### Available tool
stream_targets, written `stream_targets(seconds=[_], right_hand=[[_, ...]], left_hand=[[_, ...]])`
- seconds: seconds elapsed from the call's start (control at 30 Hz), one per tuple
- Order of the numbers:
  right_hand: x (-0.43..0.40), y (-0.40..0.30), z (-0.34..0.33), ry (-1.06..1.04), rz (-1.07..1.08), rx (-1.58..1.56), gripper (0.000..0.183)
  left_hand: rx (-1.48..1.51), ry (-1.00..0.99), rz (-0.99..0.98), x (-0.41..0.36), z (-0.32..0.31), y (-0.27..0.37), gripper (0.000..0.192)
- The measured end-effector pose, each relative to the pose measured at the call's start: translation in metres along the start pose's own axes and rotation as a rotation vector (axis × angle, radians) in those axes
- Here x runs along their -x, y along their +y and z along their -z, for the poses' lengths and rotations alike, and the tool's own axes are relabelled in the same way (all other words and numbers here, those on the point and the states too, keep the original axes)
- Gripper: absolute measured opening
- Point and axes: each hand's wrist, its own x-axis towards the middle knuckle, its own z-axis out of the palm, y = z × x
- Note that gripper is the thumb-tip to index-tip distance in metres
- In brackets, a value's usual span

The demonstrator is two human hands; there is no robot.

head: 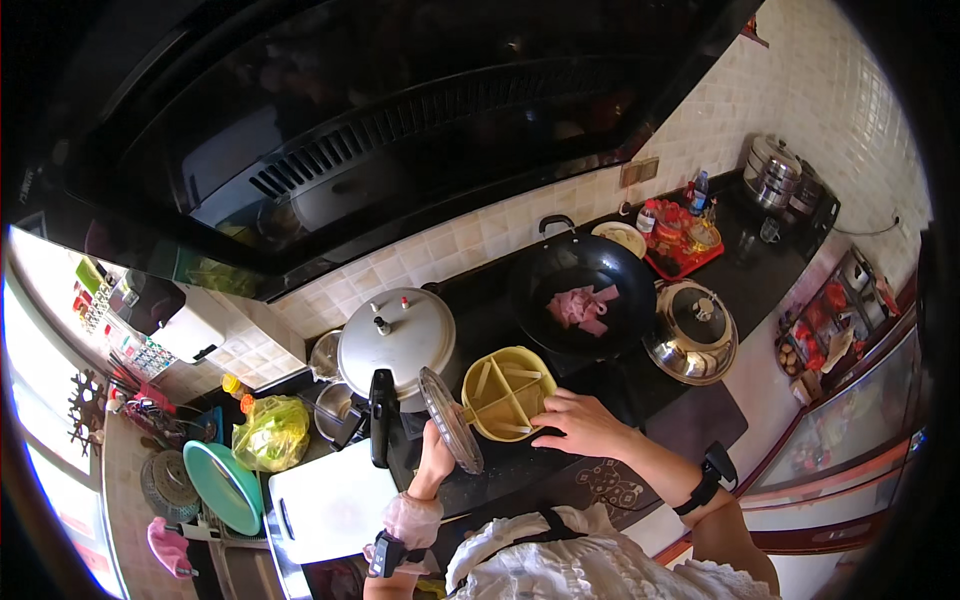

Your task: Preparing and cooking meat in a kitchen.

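My left hand (435, 456) holds a clear round lid (451, 420) tilted on its edge, beside a yellow seasoning box (508, 393) divided into compartments with small spoons in them. The fingers of my right hand (577, 424) are at the right rim of that box; whether they grip a spoon or the rim cannot be told. Behind the box, a black wok (626, 296) on the stove holds sliced pink meat (582, 309). A pressure cooker (397, 341) with a black handle stands to the left of the box.
A domed steel lid (691, 331) lies right of the wok, near a red tray (705, 259) of bottles and jars. At the left are a white cutting board (334, 506), a bagged green vegetable (274, 433) and a teal basin (223, 487). The dark range hood (360, 135) hangs above.
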Motion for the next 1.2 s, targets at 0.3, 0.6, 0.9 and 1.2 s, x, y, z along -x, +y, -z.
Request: stream_targets(seconds=[0.3,0.6,0.9,1.2], right_hand=[[0.008,0.026,-0.005,0.134,-0.124,-0.236,0.01],[-0.002,0.03,-0.016,0.29,-0.171,0.047,0.005],[0.0,0.047,-0.015,0.301,-0.523,-0.634,0.004],[0.009,0.083,0.005,0.387,-0.637,-0.987,0.003]], left_hand=[[-0.019,0.055,-0.001,-0.001,-0.002,-0.011,0.031],[-0.125,0.089,-0.057,-0.018,-0.006,-0.021,0.025],[-0.253,0.131,-0.077,-0.024,-0.011,-0.007,0.022],[-0.202,0.171,-0.156,-0.036,-0.034,0.001,0.042]])
